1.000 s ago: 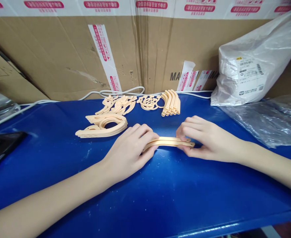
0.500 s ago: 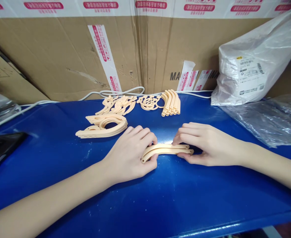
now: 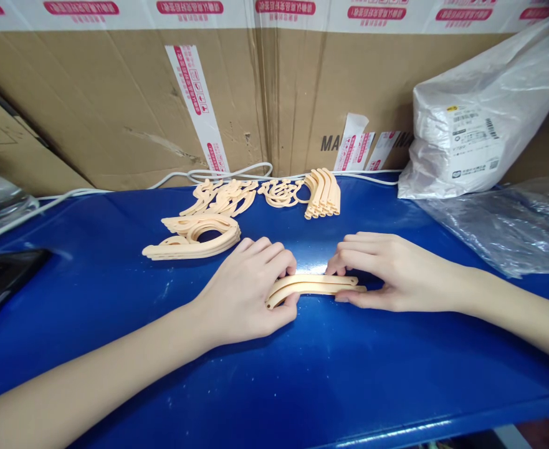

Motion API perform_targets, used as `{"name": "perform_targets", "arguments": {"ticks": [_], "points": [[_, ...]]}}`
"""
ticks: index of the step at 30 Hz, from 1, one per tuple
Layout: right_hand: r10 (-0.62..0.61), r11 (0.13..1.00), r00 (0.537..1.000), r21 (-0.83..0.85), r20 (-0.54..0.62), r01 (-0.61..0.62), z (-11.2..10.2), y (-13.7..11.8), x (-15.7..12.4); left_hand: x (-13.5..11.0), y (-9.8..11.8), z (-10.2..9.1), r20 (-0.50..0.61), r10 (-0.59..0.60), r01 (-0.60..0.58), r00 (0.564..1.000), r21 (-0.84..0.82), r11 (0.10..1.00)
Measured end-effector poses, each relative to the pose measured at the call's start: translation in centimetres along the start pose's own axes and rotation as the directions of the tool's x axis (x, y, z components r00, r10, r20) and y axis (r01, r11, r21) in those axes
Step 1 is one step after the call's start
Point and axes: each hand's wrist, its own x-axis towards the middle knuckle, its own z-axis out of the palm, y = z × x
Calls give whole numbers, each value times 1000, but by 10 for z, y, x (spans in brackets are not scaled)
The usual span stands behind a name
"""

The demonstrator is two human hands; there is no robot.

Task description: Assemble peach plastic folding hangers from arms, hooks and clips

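Note:
Two curved beige plastic arms [image 3: 309, 285], like folding-hanger arms with a small hole at the end, lie side by side just above the blue table. My left hand [image 3: 248, 290] is closed around their left end, with the thumb in front and fingertips behind. At the right end, my right hand [image 3: 381, 271] pinches the pair between its thumb and fingers. The two arms do not line up exactly at their right tips. Behind my left hand sits a stack of beige hanger-like frames [image 3: 194, 252] with a round opening.
Farther back are a row of curved beige arms [image 3: 321, 193], a heap of thin ring-shaped pieces [image 3: 281, 193] and loose beige parts [image 3: 225, 197]. A white cable [image 3: 157, 184] runs along the cardboard boxes [image 3: 124, 106]. A white plastic bag [image 3: 470, 125] stands right; a black phone-like object [image 3: 7, 280] lies left.
The pair of arms has turned slightly in my fingers, and the front one's right tip now shows less. Both hands stay almost in place.

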Motion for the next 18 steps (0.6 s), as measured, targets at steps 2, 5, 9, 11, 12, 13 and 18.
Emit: {"name": "perform_targets", "arguments": {"ticks": [2, 5, 9, 11, 12, 13, 18], "points": [[1, 1000, 1000, 0, 11, -1, -2, -1, 0, 0, 0, 0, 5, 2, -2, 1000, 2, 1000], [-1, 1000, 1000, -30, 25, 2, -5, -2, 2, 0, 0, 0, 5, 1, -1, 1000, 4, 1000], [20, 989, 1000, -147, -11, -22, -12, 4, 9, 1, -1, 0, 8, 4, -4, 1000, 4, 1000], [37, 969, 999, -243, -37, -44, -14, 12, 15, 1, 0, 1, 2, 10, -10, 1000, 4, 1000], [43, 956, 998, -289, -48, -55, -15, 16, 19, 1, 0, 1, 0, 13, -13, 1000, 2, 1000], [45, 941, 997, -331, -65, -64, -15, 21, 23, 1, 0, 1, -1, 11, -11, 1000, 0, 1000], [72, 901, 986, -414, -154, -130, -16, 43, 50, 0, 1, 1, 7, 8, -8, 1000, -9, 1000]]}}
